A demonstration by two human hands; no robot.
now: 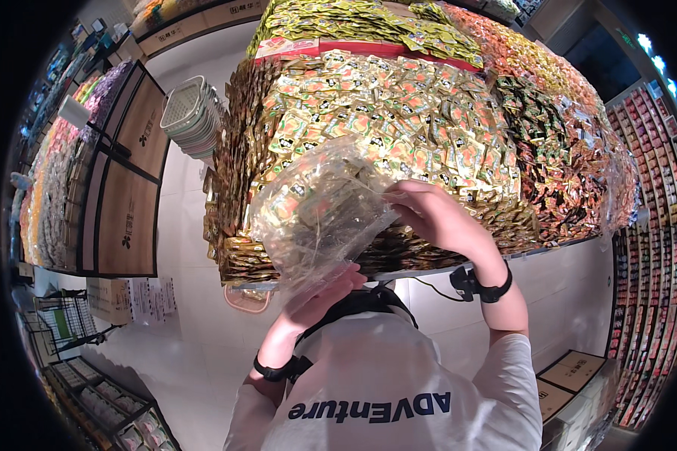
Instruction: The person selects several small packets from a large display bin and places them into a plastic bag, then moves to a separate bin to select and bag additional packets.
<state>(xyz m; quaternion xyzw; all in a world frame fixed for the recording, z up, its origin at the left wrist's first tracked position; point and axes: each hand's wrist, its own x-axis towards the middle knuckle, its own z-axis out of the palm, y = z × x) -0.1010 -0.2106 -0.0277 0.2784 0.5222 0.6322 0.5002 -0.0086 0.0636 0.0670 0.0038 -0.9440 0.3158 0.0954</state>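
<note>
A crinkled clear plastic bag (321, 208) hangs over the front part of a large heap of gold snack packets (395, 124). Packets show through the film; whether any are inside it I cannot tell. My right hand (434, 217) pinches the bag's right edge between thumb and fingers. Lower down, the bag narrows to my left hand (330, 287), whose curled fingers hold it near my waist. Film covers part of that hand and wrist, hiding some of the grip. Dark brown packets (242, 259) stand in stacked rows along the heap's left and front edges.
Behind are yellow-green packets (366, 25) past a red divider (366, 48); mixed wrapped snacks (564, 152) lie right. Stacked baskets (189, 107) stand left, near a wood-panelled display (127, 169). A pink basket (247, 299) sits below the counter's front-left corner. Shelving (649, 253) lines the right.
</note>
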